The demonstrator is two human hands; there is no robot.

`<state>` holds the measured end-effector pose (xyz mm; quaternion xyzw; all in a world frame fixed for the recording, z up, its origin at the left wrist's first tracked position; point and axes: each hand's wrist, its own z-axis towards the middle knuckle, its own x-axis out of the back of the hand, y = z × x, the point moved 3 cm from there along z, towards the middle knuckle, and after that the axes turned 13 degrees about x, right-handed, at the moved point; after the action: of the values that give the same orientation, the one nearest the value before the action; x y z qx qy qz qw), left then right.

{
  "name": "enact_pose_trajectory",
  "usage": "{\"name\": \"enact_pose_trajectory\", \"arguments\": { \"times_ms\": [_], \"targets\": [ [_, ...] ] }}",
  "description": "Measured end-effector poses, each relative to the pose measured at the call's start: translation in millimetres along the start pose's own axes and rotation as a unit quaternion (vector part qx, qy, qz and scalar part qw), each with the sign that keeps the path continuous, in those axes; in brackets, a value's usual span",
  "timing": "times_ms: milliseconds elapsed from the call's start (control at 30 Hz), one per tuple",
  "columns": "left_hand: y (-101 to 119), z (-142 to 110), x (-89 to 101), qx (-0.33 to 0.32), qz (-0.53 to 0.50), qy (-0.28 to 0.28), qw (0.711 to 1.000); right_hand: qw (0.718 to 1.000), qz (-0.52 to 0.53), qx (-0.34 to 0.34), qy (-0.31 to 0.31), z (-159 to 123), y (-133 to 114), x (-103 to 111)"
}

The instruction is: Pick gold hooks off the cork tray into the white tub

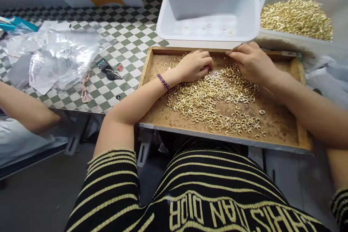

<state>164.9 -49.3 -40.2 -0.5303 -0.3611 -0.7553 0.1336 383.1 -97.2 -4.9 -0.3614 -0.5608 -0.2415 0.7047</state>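
- Tray (pixel 282 117): hooks (pixel 210 92) lie loose inside.
- Right hand (pixel 255 63): narrow, near the tray's far side; whether it holds one, I cannot tell.
- Left hand (pixel 197 66): curled over hooks; its hold, I cannot tell.
- Hooks: picking seems in hand; next pinch probably needs light touch.

Wooden tray (pixel 280 116) on checkered table (pixel 133 49)

Bright light falls on the worktop (pixel 132 51). The clear bags (pixel 72 52) shine with white glare, the floor (pixel 35 203) is dim, and the view's edges look stretched.
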Motion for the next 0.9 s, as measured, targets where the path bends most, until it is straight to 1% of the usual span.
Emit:
{"name": "enact_pose_trajectory", "arguments": {
  "times_ms": [133, 233, 333, 467, 533, 633, 667, 733, 767, 800, 833, 867, 900],
  "targets": [
    [-1.3, -0.1, -0.8, -0.001, 0.002, 0.003, 1.0, 0.998, -0.042, -0.01, -0.039, 2.6, 2.1, -2.6],
    [-2.2, -0.2, -1.1, 0.0, 0.007, 0.004, 1.0, 0.998, -0.056, -0.015, -0.035, 0.7, 8.4, 0.6],
    [-2.9, -0.3, -1.4, 0.001, 0.005, 0.003, 1.0, 0.998, -0.053, -0.004, -0.033, -3.5, 16.8, 5.6],
    [-3.8, -0.6, -2.4, 0.003, 0.003, 0.003, 1.0, 0.998, -0.026, 0.009, -0.053, -8.9, 25.3, 6.2],
    [-4.2, -0.8, -2.6, 0.005, 0.003, 0.007, 1.0, 0.999, -0.005, 0.011, -0.034, -11.6, 25.5, 7.4],
    [-4.0, -1.4, -2.4, 0.003, 0.005, 0.007, 1.0, 0.999, 0.046, 0.022, 0.012, -17.3, 16.8, 15.1],
    [-3.8, -1.6, -2.2, 0.002, 0.006, 0.004, 1.0, 0.997, 0.077, 0.03, 0.009, -19.6, 10.7, 18.1],
    [-3.5, -1.8, -1.9, 0.004, 0.01, -0.002, 1.0, 0.986, 0.154, 0.056, -0.033, -23.7, -6.2, 23.5],
    [-3.5, -1.8, -1.8, 0.006, 0.011, -0.003, 1.0, 0.98, 0.179, 0.067, -0.05, -25.2, -16.0, 26.8],
    [-3.5, -1.7, -1.8, 0.007, 0.012, -0.004, 1.0, 0.98, 0.184, 0.064, -0.048, -26.1, -24.8, 30.9],
    [-3.6, -1.5, -1.9, 0.006, 0.011, -0.003, 1.0, 0.985, 0.167, 0.045, -0.012, -26.3, -31.8, 36.7],
    [-3.8, -1.3, -2.1, 0.005, 0.011, -0.002, 1.0, 0.99, 0.129, 0.015, 0.052, -26.5, -36.9, 43.6],
    [-4.0, -1.1, -2.4, 0.002, 0.01, -0.001, 1.0, 0.988, 0.078, -0.02, 0.132, -27.4, -40.3, 51.2]
  ]
}}
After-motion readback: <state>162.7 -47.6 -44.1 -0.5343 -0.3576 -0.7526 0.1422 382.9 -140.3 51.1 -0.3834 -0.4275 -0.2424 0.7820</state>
